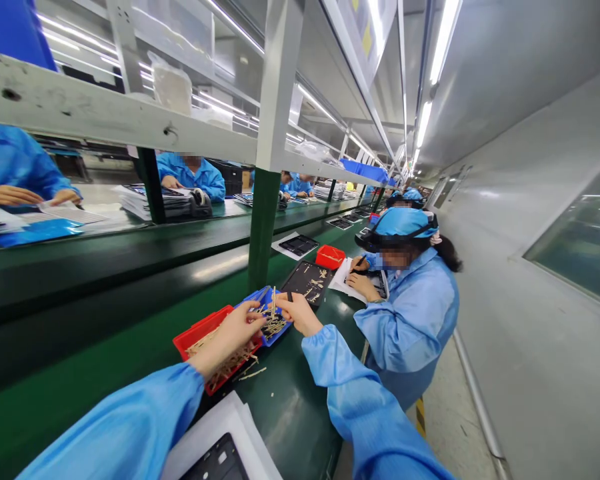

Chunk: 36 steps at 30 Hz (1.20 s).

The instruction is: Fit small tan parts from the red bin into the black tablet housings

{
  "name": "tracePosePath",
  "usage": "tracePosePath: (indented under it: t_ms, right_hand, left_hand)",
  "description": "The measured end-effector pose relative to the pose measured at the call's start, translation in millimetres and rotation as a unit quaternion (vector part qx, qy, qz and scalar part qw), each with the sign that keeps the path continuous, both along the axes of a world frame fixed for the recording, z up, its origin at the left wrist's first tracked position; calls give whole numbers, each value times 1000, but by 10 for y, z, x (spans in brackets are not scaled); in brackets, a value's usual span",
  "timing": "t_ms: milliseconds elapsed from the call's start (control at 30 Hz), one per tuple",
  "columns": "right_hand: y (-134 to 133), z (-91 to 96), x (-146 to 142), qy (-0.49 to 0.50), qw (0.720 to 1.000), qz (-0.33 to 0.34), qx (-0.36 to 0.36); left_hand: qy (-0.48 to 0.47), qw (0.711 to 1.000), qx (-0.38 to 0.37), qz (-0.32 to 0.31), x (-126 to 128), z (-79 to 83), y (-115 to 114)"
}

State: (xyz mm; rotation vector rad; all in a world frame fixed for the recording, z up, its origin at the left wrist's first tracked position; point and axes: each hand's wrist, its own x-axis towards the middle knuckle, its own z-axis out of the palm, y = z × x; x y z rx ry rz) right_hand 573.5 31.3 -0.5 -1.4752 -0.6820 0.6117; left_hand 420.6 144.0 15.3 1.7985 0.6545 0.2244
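Observation:
My left hand (227,337) sits over the rim of a red plastic tray (200,337) holding loose tan strips (230,363), its fingers reaching toward a blue tray (280,333). My right hand (297,313) is at that blue tray's far edge, its fingertips on a small upright bunch of tan strips (273,303). More strips lie in the blue tray. Whether my left fingers also grip the bunch is hard to tell. Near my right hand lies a black slotted tray (307,281) with scattered strips on it.
A person in a blue smock and cap (405,313) works close on the right, writing on paper. A black frame on white sheets (220,460) lies at the near edge of the green bench (285,393). Green posts and a shelf (105,113) stand to the left.

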Motion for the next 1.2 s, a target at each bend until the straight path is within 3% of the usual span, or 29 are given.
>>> tracePosePath:
  t_ms: [200, 433, 633, 933, 1200]
  right_hand:
    - [-11, -6, -40, 61, 998, -5, 6]
    - [-18, 13, -13, 81, 991, -83, 61]
    - [-15, 27, 1, 70, 991, -93, 61]
    - [-5, -3, -57, 12, 997, -72, 22]
    - [-18, -28, -33, -128, 986, -98, -52]
  left_hand:
    - [11, 999, -22, 44, 394, -67, -70]
    - [7, 996, -29, 83, 386, -147, 64]
    - [-23, 994, -57, 90, 385, -158, 22]
    - [-49, 994, -80, 58, 421, -69, -84]
    - [-32, 994, -84, 60, 361, -185, 69]
